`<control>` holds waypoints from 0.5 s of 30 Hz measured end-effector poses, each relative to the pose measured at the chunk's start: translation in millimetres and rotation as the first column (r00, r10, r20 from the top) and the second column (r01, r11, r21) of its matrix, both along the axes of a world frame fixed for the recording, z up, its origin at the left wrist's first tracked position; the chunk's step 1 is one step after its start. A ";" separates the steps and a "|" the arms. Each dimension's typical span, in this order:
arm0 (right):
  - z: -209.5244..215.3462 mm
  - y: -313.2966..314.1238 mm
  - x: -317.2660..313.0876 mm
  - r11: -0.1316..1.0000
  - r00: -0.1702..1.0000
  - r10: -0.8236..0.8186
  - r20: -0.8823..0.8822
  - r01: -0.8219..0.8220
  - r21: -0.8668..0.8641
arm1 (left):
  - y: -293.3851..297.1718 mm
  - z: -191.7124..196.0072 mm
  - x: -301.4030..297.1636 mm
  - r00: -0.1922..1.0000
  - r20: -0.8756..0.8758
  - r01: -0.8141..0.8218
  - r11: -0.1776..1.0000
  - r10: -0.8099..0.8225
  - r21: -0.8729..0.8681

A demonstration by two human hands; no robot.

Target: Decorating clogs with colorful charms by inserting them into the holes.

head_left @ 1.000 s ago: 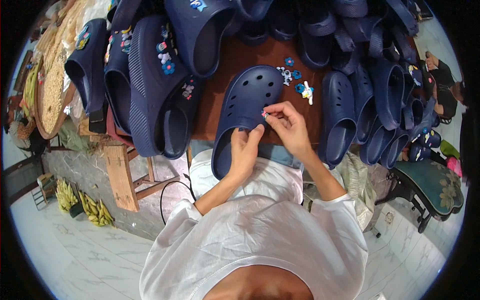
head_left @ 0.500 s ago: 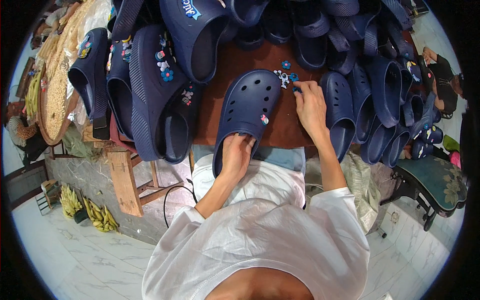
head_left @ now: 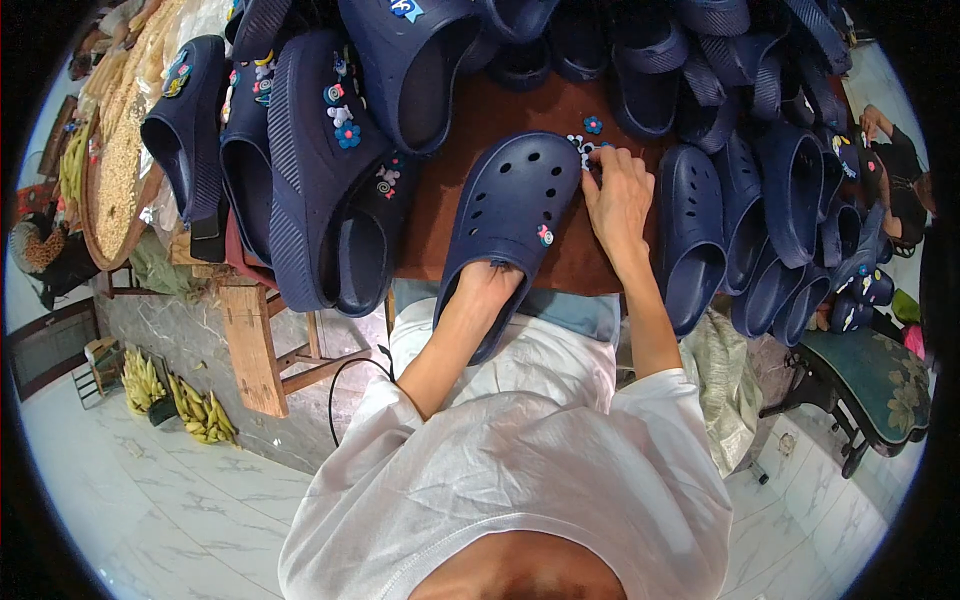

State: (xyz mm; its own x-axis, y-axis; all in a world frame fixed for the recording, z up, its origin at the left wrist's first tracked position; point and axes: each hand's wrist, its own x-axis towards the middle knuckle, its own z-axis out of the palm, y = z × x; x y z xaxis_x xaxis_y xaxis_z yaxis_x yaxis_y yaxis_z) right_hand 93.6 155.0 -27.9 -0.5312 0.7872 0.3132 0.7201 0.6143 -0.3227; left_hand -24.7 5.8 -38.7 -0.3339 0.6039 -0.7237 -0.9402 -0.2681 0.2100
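Observation:
A navy blue clog (head_left: 513,190) with round vent holes lies toe away from me, its heel past the table's front edge. One small round charm (head_left: 545,235) is fixed in a hole on its right side. My left hand (head_left: 488,283) is pushed into the clog's opening, its fingers hidden inside the toe part. Right of the toe, my right hand (head_left: 622,195) is bent over a few loose shoe charms, fingers drawn together at a white charm (head_left: 583,152); whatever is between the fingertips is hidden. Just beyond lies a blue flower charm (head_left: 593,125).
Navy clogs with charms (head_left: 300,180) stand close on the left, and more clogs (head_left: 692,230) crowd the right and far side of the brown tabletop (head_left: 430,225). A wooden stool (head_left: 252,350) is at lower left, a dark patterned chair (head_left: 865,385) at right. Another person (head_left: 890,175) is at far right.
My left hand has slid deeper into the clog, so its fingers no longer show. My right hand has moved a little up and now covers part of the loose charms. The view has shifted slightly.

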 end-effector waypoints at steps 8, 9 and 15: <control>5.0 -6.7 7.6 1.000 0.985 0.003 -0.172 0.002 0.029 | -12.6 6.8 -4.6 1.000 0.009 0.015 1.000 -0.015 -0.006; 3.2 -4.7 10.4 0.999 0.987 -0.007 -0.161 0.012 0.031 | -10.3 7.0 -3.6 1.000 0.012 0.020 1.000 -0.020 -0.005; 0.4 1.5 -3.2 1.000 0.996 -0.012 -0.084 0.013 0.012 | 3.3 5.8 -3.8 0.999 0.013 0.049 0.999 -0.049 -0.007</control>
State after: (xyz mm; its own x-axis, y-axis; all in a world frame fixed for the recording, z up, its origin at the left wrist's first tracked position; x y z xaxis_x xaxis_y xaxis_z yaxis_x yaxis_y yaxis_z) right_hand 90.4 156.5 -27.5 -0.4927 0.7893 0.3664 0.6986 0.6098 -0.3742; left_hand -28.5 9.1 -32.9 -0.2948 0.6141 -0.7322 -0.9548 -0.2204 0.1995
